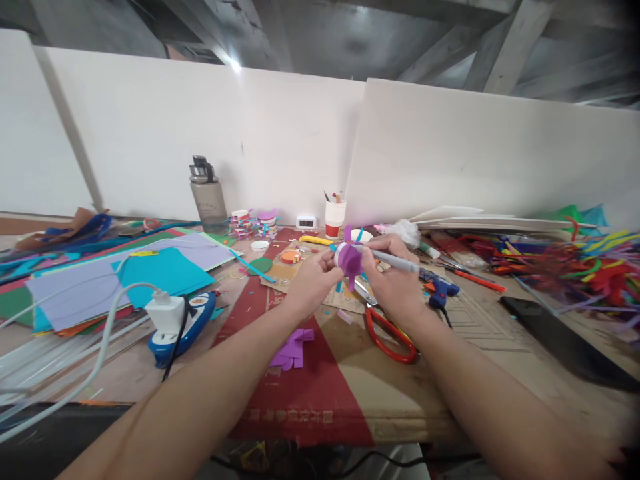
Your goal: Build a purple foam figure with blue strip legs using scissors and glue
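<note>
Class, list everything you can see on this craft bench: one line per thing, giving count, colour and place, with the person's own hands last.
paper cup craft: one, white with purple paper pieces, held above the bench centre
pen: one, grey-white, tip at the craft
scissors: one, red handles, under the right forearm
glue gun: one, blue, right of the hands
water bottle: one, grey, by the back wall
pen cup: one, white and red, back centre
power strip: one, blue and white, white plug in it, left front
paper sheets: several, teal, lilac and others, left
paper strips: many, mixed colours, right
left hand: one, fingers gripping the craft
right hand: one, holding the pen
</note>
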Motion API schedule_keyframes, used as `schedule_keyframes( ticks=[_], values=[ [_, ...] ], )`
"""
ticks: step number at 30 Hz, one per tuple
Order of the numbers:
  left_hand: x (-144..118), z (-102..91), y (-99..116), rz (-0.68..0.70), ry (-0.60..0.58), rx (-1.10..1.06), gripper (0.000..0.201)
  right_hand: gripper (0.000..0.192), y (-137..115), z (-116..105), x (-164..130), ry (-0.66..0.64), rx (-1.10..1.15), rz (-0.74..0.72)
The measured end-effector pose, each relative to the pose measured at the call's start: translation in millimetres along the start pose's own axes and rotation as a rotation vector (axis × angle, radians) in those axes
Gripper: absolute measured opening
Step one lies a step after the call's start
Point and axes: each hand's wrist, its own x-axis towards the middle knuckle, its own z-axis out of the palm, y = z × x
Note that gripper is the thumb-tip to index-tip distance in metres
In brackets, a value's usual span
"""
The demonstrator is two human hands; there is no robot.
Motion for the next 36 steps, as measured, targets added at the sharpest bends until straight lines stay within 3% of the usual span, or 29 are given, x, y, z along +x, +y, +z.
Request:
schedule_keyframes(
  ticks=[6, 9, 20, 29, 36],
  values=[
    [2.0, 1.9, -0.6, -0.083, 0.039, -0.145, 0.01, 0.009, 7.4, 1.4, 0.9, 0.067, 0.058, 0.065],
    [1.2, 3.0, 3.3, -0.132, 0.075, -0.237, 0.012, 0.01, 11.6, 2.5, 1.2, 0.106, 0.113, 0.096],
    [-0.1, 4.3, 6.3, -0.184, 0.088, -0.335, 0.019, 0.013, 14.1, 5.3, -2.3, 0.021, 0.188, 0.211],
    [1.6, 4.3, -0.7, -0.182, 0.135, -0.392, 0.028, 0.01, 7.3, 4.6, -2.4, -0.006, 0.132, 0.168],
    [-0.7, 4.1, 6.8, -0.256, 0.196, -0.443, 0.021, 0.008, 3.1, 5.3, -4.0, -0.042, 0.124, 0.153]
  ],
)
